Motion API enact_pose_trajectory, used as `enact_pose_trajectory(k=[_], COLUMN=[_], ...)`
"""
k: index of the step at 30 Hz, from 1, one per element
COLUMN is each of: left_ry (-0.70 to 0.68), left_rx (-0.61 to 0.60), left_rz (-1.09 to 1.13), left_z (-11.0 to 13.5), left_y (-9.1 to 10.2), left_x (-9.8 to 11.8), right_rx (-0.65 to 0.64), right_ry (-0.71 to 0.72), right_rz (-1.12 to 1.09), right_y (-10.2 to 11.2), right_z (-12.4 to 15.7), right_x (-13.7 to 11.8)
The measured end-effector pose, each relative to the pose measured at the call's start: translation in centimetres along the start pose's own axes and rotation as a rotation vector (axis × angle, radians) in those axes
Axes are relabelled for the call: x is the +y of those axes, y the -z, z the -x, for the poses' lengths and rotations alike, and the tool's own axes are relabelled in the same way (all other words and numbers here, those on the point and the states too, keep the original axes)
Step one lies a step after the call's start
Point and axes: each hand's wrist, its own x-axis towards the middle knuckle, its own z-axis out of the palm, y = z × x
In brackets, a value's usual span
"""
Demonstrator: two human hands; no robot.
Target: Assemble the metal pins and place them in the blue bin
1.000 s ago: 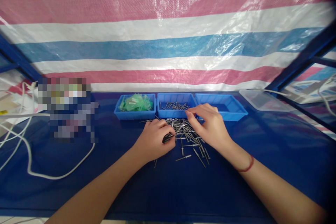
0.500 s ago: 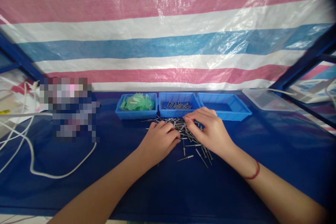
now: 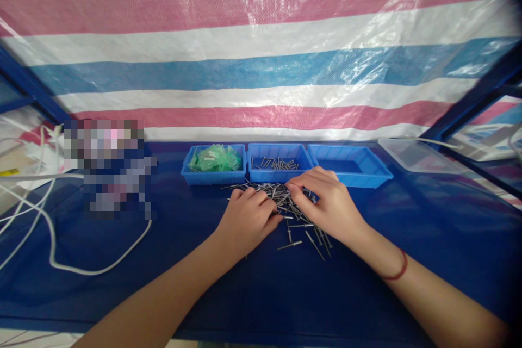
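A loose pile of silvery blind rivets (image 3: 281,196) lies on the blue tabletop, just in front of the bins. My left hand (image 3: 248,217) rests at the pile's left side, fingers curled and thumb drawn in towards the index finger. Whatever sits between those fingertips is too small to make out. On the right side, my right hand (image 3: 326,201) reaches over the pile with thumb and index finger pinched together at its back edge. Its grip is also too fine to make out. Several single rivets (image 3: 290,245) lie spread nearer to me, between the hands.
Three blue bins stand in a row behind the pile: the left bin (image 3: 214,177) holds green plastic pieces, the middle bin (image 3: 281,176) metal pins, and the right bin (image 3: 359,180) is beside them. A clear plastic lid (image 3: 420,157) lies far right. White cables (image 3: 81,271) run at left.
My left thumb and fingertips have shifted slightly at the near edge of the pile. My right hand keeps its pinch in nearly the same place. The whole view has moved a little.
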Motion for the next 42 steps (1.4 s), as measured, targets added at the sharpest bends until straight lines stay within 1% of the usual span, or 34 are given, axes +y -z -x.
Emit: enact_pose_trajectory(k=[5, 12, 19, 25, 30, 32, 36, 39, 42], left_ry=[0.031, 0.0, 0.006, -0.041, -0.031, -0.006, 0.101, 0.186, 0.231], left_rx=[-0.019, -0.031, -0.004, -0.047, -0.05, -0.008, 0.104, 0.13, 0.136], left_rz=[-0.033, -0.08, -0.033, 0.01, 0.018, 0.103, 0.438, 0.633, 0.734], left_z=[0.2, 0.3, 0.3, 0.4, 0.4, 0.3, 0.0, -0.2, -0.2], left_y=[0.0, 0.2, 0.5, 1.0, 0.6, 0.5, 0.4, 0.3, 0.2], left_x=[0.0, 0.0, -0.3, -0.6, -0.5, -0.5, -0.6, -0.6, -0.4], right_rx=[-0.027, -0.06, -0.092, -0.11, -0.122, -0.133, -0.153, -0.126, -0.116], right_ry=[0.005, 0.001, 0.004, 0.012, 0.029, 0.033, 0.004, -0.067, -0.12], right_rz=[0.001, -0.007, 0.001, 0.02, 0.002, -0.074, -0.328, -0.434, -0.461], right_y=[0.0, 0.1, 0.2, 0.3, 0.2, 0.1, 0.0, -0.2, -0.3], right_z=[0.0, -0.1, -0.1, -0.1, -0.1, -0.1, 0.0, 0.2, 0.3], right_x=[0.1, 0.0, -0.1, -0.2, -0.2, -0.5, -1.0, -1.1, -1.0])
